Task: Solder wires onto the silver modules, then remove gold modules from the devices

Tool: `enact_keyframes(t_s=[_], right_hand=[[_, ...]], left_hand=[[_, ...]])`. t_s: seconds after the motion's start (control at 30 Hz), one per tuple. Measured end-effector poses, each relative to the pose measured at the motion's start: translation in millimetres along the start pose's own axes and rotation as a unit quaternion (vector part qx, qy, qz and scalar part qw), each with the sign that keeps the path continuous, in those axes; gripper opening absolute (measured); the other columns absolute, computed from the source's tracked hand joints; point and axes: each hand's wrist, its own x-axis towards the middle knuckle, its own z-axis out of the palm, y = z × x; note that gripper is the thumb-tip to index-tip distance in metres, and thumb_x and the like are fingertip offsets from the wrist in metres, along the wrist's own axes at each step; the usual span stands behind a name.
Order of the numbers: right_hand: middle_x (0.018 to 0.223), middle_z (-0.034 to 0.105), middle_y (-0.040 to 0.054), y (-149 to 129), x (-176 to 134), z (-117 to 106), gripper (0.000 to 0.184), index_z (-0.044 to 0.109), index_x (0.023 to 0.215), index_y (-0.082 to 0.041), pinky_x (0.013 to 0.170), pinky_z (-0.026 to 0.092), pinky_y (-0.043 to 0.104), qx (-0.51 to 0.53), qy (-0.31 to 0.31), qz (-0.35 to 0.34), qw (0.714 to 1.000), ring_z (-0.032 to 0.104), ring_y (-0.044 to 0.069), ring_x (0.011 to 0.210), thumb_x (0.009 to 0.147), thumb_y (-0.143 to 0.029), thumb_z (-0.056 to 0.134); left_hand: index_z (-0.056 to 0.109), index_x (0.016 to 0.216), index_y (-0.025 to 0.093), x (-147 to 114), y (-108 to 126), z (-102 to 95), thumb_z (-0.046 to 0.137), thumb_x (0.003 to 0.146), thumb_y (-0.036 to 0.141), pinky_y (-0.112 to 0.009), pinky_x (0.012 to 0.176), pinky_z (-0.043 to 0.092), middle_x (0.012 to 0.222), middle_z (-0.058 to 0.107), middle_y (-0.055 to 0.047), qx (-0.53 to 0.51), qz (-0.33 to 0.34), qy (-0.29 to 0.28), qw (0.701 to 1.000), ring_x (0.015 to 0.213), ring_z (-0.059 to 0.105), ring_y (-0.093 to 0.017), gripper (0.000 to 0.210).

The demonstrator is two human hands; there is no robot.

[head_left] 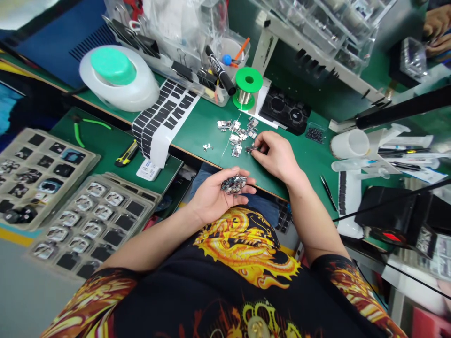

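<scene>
My left hand (pixel 213 195) is palm up at the table's front edge, fingers curled around a heap of small dark and silvery metal parts (pixel 233 184). Over the green tabletop, my right hand (pixel 275 152) pinches with thumb and fingertips at a small metal part (pixel 249 149); its exact shape is hidden. Beside those fingertips lies a loose cluster of small silvery metal parts (pixel 237 134). A few tinier pieces (pixel 207 147) lie apart to the left. Behind the cluster stands a green spool of solder wire (pixel 245 94), its loose end running down past the parts.
Trays of parts (pixel 95 225) stand at the left, near a yellow utility knife (pixel 126 154) and green-handled pliers (pixel 78 131). A label sheet (pixel 164 117) hangs over the table edge. Tweezers (pixel 329 192) lie right of my forearm. Another person's hands (pixel 439 30) show at top right.
</scene>
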Motion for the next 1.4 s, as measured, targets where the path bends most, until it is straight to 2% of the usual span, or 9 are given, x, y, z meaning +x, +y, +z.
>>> enact_keyframes(t_s=[0.17,0.23,0.33,0.43,0.57,0.67,0.8,1.0,1.4], right_hand=[[0.078,0.063,-0.0037,-13,-11,-15,0.020,0.066,0.091,-0.023,0.064,0.044,0.030,0.224,-0.022,0.078,0.971,0.054,0.013,0.068,0.084,-0.027,0.084],[0.081,0.064,-0.0033,-27,-19,-23,0.024,0.068,0.094,-0.023,0.064,0.046,0.028,0.290,-0.070,0.072,0.952,0.055,0.013,0.070,0.084,-0.031,0.088],[0.083,0.067,-0.0033,-48,-30,-30,0.015,0.073,0.099,-0.023,0.064,0.047,0.027,0.274,-0.180,0.014,0.945,0.056,0.011,0.071,0.091,-0.029,0.084],[0.090,0.070,-0.0023,-58,-32,-31,0.010,0.077,0.105,-0.023,0.069,0.049,0.026,0.212,-0.215,-0.060,0.952,0.060,0.011,0.076,0.096,-0.028,0.081],[0.101,0.075,0.0011,-46,-17,-22,0.008,0.080,0.106,-0.023,0.075,0.052,0.030,0.165,-0.129,-0.082,0.974,0.066,0.014,0.082,0.101,-0.029,0.077],[0.107,0.076,0.0060,-29,-3,-6,0.015,0.081,0.111,-0.022,0.086,0.052,0.036,0.032,-0.059,-0.093,0.993,0.069,0.022,0.096,0.103,-0.021,0.068],[0.115,0.072,0.0101,-16,5,12,0.026,0.078,0.125,-0.023,0.091,0.052,0.040,-0.070,-0.062,-0.108,0.990,0.067,0.028,0.107,0.105,-0.020,0.061],[0.110,0.067,0.0080,-17,0,10,0.011,0.074,0.108,-0.021,0.085,0.050,0.037,-0.047,-0.075,-0.104,0.991,0.063,0.025,0.099,0.099,-0.021,0.069],[0.104,0.066,0.0047,-13,-1,14,0.032,0.068,0.118,-0.023,0.085,0.049,0.038,-0.020,-0.056,-0.084,0.995,0.061,0.024,0.094,0.090,-0.027,0.082]], left_hand=[[0.078,0.112,0.009,0,1,-1.8,0.060,0.108,0.031,-0.030,0.065,0.068,0.108,0.082,-0.017,-0.006,0.007,0.001,1.000,0.087,0.083,-0.024,0.029],[0.078,0.112,0.009,1,2,-1.5,0.060,0.108,0.032,-0.030,0.064,0.068,0.107,0.082,-0.017,-0.014,0.002,0.001,1.000,0.088,0.083,-0.025,0.030],[0.077,0.110,0.009,2,2,-0.3,0.059,0.108,0.031,-0.031,0.063,0.069,0.099,0.082,-0.013,-0.032,0.005,0.001,0.999,0.080,0.081,-0.023,0.028],[0.077,0.104,0.010,2,2,1.0,0.058,0.109,0.027,-0.030,0.063,0.069,0.093,0.080,-0.010,-0.041,0.017,-0.010,0.999,0.072,0.078,-0.018,0.026],[0.078,0.107,0.009,0,2,1.2,0.055,0.109,0.024,-0.029,0.061,0.068,0.098,0.082,-0.013,-0.031,0.003,0.010,0.999,0.082,0.083,-0.023,0.027],[0.078,0.106,0.009,-3,2,0.4,0.055,0.109,0.024,-0.028,0.062,0.068,0.103,0.082,-0.015,-0.036,0.001,0.025,0.999,0.084,0.084,-0.024,0.028],[0.079,0.104,0.009,-6,1,-1.2,0.056,0.108,0.025,-0.029,0.062,0.068,0.102,0.082,-0.015,-0.038,0.000,0.026,0.999,0.083,0.084,-0.024,0.028],[0.079,0.103,0.009,-6,5,-3.8,0.057,0.107,0.025,-0.029,0.061,0.068,0.102,0.082,-0.015,-0.036,0.002,0.044,0.998,0.083,0.084,-0.025,0.028],[0.078,0.103,0.009,-8,5,-1.1,0.054,0.108,0.024,-0.029,0.060,0.068,0.098,0.081,-0.014,-0.042,0.006,0.035,0.998,0.080,0.083,-0.024,0.030]])
